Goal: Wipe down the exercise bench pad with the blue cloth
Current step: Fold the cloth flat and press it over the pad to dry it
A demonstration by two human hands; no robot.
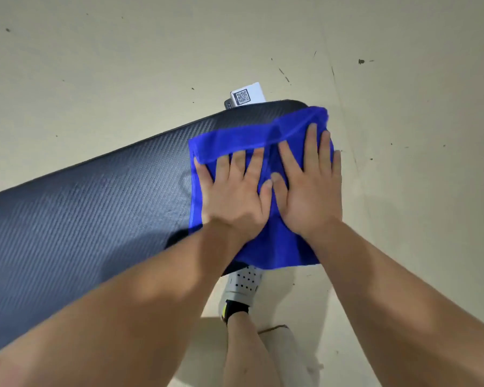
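Blue cloth [235,142], spread open over the right-hand end of the exercise bench pad [95,213], near edge draped down the side, far corner hanging past the rounded tip. Laid wide rather than bunched, probably to take the full width of the pad in one pass. Directly under both hands, sandwiched between palms and pad.

Left hand [232,196] flat on the cloth's middle, fingers straight and spread, gripping nothing, merely pressing. Right hand [308,191] just beside it, thumbs touching or nearly so, likewise open and flat, fingers reaching toward the cloth's far edge, little finger at its right border. Two palms side by side, likely for even downward pressure and to stop the fabric from slipping or rucking on the textured surface. Both arms extended from the lower frame.

Most of the pad bare to the left: dark, ribbed weave, a pale sheen near the cloth; damp or only light, impossible to tell. Judged as wiping under way at one end, the long stretch leftward not yet under the cloth.

Beyond the pad's far edge, a white box with a QR code [248,96], partly hidden. Below the cloth, a pale perforated shoe [243,283] on the beige floor [123,65].
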